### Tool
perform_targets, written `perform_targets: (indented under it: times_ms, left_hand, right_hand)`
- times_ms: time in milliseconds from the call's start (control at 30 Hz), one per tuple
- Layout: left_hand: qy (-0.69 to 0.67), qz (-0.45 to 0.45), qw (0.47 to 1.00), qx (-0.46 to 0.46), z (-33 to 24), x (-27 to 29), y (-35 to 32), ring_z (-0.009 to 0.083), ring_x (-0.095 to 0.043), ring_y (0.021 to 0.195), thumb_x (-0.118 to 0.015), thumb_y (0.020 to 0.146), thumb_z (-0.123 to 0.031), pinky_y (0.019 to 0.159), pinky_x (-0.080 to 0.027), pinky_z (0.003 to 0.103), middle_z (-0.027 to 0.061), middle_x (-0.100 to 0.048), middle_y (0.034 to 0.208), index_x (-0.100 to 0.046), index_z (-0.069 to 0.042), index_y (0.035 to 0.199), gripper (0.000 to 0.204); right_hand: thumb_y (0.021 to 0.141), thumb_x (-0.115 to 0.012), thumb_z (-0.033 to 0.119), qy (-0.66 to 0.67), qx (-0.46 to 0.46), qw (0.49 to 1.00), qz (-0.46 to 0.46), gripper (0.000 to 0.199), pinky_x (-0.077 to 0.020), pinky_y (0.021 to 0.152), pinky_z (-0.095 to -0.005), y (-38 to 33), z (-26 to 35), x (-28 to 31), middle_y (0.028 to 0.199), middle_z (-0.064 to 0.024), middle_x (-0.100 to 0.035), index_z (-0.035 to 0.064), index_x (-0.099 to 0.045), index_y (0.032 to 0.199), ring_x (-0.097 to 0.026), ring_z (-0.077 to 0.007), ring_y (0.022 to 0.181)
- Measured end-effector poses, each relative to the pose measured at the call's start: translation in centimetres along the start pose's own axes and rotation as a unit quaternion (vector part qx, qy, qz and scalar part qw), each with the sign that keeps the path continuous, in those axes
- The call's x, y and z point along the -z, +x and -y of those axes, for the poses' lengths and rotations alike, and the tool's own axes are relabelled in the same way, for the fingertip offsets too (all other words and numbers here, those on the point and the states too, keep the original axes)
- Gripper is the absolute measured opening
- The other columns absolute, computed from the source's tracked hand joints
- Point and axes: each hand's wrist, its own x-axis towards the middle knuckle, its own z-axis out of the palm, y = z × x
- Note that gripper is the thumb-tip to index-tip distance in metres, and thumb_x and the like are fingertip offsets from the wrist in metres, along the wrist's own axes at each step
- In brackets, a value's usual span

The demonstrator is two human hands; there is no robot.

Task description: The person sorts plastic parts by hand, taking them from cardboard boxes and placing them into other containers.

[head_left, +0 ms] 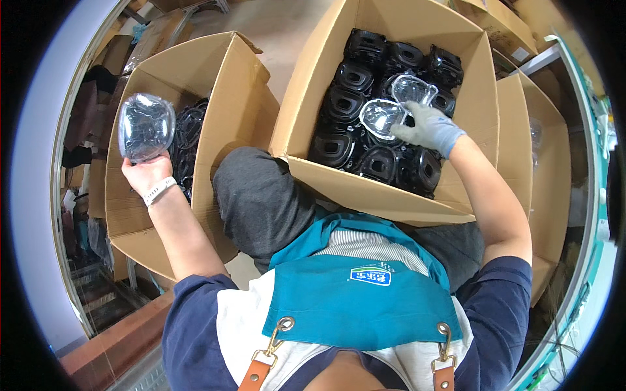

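My left hand [149,173], bare with a white wristband, holds a black moulded part in a clear plastic shell [146,126] over the left cardboard box [215,78]. More black parts [189,133] lie inside that box. My right hand [427,127], in a grey glove, reaches into the right cardboard box [306,85] and grips an open clear plastic clamshell [394,104]. Its two halves hang above rows of black moulded parts [365,98] that fill the box.
Both boxes stand on the floor by my knees, in grey trousers [261,195]. A teal apron [355,293] covers my front. More cardboard boxes [541,143] stand at the right next to a teal-framed rack [587,130]. Dark clutter and shelving are at the left.
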Motion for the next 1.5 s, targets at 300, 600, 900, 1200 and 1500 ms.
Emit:
perform_targets:
  times_ms: [300, 600, 900, 1200, 1500]
  left_hand:
    - [0.004, -0.008, 1.0, -0.011, 2.2, 0.5, -1.8, 0.0308, -0.039, 0.127, -0.051, 0.089, -0.028, 0.105, -0.033, 0.045, 0.0171, -0.032, 0.143, -0.033, 0.001, 0.133, 0.056]
    - [0.521, 0.591, 0.557, -0.261, 9.9, -10.1, -15.1, 0.0299, -0.055, 0.11, -0.073, 0.07, -0.02, 0.092, -0.042, 0.037, 0.014, -0.059, 0.117, -0.058, -0.004, 0.11, 0.045]
    - [0.316, 0.63, 0.701, -0.109, 16.4, -15.1, -23.1, 0.0058, -0.055, 0.076, -0.07, 0.081, -0.011, 0.065, -0.044, 0.021, 0.001, -0.059, 0.08, -0.048, -0.006, 0.084, 0.023]
    - [0.089, 0.791, 0.564, -0.221, 21.9, -20.5, -30.8, 0.0293, -0.059, 0.096, -0.064, 0.083, -0.025, 0.086, -0.047, 0.035, 0.0166, -0.057, 0.104, -0.05, 0.002, 0.116, 0.045]
    - [0.684, 0.657, 0.281, 0.147, 39.9, -12.7, -28.0, 0.0336, -0.061, 0.093, -0.055, 0.084, -0.05, 0.086, -0.044, 0.039, 0.0244, -0.064, 0.096, -0.063, 0.007, 0.102, 0.06]
  right_hand:
    - [0.078, -0.059, 0.035, -0.246, 0.081, 0.963, 0.076, 0.051, -0.0269, 0.107, -0.0481, 6.2, 0.7, -10.8, 0.135, -0.0167, -0.048, 0.0141, -0.057, 0.124, -0.038, -0.0375, 0.129]
    - [0.078, -0.065, 0.023, 0.239, 0.155, 0.948, 0.139, 0.024, -0.045, 0.064, -0.0315, -1.3, 4.5, 6.1, 0.077, -0.011, -0.063, 0.0031, -0.066, 0.091, -0.056, -0.0171, 0.07]
    - [0.086, -0.06, 0.023, 0.595, 0.142, 0.717, -0.336, 0.057, -0.0394, 0.096, -0.0364, -12.0, 1.2, 6.8, 0.133, -0.0113, -0.045, 0.0073, -0.039, 0.137, -0.045, -0.0225, 0.12]
    - [0.095, -0.048, 0.032, 0.646, 0.121, 0.593, -0.464, 0.051, -0.0418, 0.102, -0.0393, -13.5, -3.6, 3.6, 0.138, -0.0113, -0.043, 0.0115, -0.036, 0.14, -0.045, -0.0247, 0.124]
    - [0.09, -0.042, 0.057, 0.889, 0.222, 0.296, -0.27, 0.075, -0.0251, 0.104, -0.0683, -14.2, -8.5, 5.7, 0.141, -0.0296, -0.027, 0.0022, -0.029, 0.139, -0.029, -0.053, 0.128]
